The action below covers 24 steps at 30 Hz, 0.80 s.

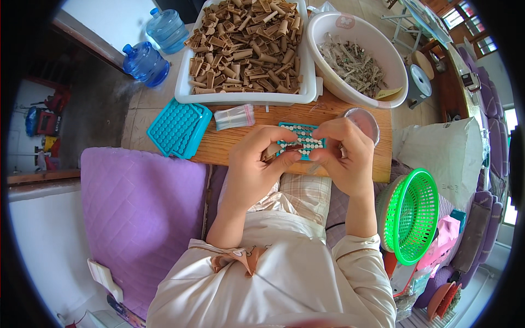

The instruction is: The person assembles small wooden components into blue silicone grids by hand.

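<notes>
In front of me on the wooden table is a small teal tray with rows of white round-topped pieces standing in its holes. My left hand is at the tray's left side, thumb and fingers closed on a small dark brown piece. A tan piece, like the curved ones in the big bin, shows inside that same hand. At the tray's right side my right hand has its thumb and forefinger bent together over the white pieces. What lies between those fingertips is too small to make out.
A white bin of tan curved pieces stands at the back, beside a round basin of small clear-and-silvery pieces. On the table are teal trays, clear plastic bags and a round tub. Green baskets stand at my right.
</notes>
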Motion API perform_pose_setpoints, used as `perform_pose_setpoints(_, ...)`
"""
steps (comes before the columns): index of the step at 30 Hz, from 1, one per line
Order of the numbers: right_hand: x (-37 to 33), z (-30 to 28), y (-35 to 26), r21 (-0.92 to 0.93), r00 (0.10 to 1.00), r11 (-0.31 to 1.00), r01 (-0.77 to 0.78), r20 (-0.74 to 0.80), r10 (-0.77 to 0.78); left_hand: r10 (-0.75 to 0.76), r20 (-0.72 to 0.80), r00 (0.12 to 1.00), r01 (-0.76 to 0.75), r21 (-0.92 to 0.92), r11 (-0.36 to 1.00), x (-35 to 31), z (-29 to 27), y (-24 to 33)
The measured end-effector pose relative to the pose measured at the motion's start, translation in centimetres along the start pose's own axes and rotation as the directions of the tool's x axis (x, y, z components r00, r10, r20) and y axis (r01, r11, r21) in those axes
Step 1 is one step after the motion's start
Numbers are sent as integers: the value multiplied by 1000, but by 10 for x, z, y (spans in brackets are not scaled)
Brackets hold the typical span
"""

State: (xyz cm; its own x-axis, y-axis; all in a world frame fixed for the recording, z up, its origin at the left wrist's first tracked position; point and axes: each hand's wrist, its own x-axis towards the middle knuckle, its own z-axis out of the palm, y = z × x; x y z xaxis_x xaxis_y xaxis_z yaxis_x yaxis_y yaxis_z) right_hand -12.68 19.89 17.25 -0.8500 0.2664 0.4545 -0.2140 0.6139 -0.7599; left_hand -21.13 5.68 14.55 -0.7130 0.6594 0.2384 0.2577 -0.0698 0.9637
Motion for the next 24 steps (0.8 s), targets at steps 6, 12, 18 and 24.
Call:
perform_pose_setpoints(6, -4, 4, -6, 25, 990, 996, -86, 112, 82, 281, -138, 950, -267, 110, 957, 1, 0, -2)
perform_pose_setpoints(12, -3, -1, -1, -37, 991, 999, -22, 133, 27, 131, -113, 985, -131, 5, 991, -1, 3, -4)
perform_pose_setpoints(18, -3, 2, 2, -5, 998, 1000, -25, 60, 25, 160, -58, 985, -160, 14, 987, 3, 3, -2)
perform_pose_setpoints(24, -11, 6, 7, 19, 994, 994, -108, -18, 108, 80, -103, 991, -87, -64, 994, 2, 11, -6)
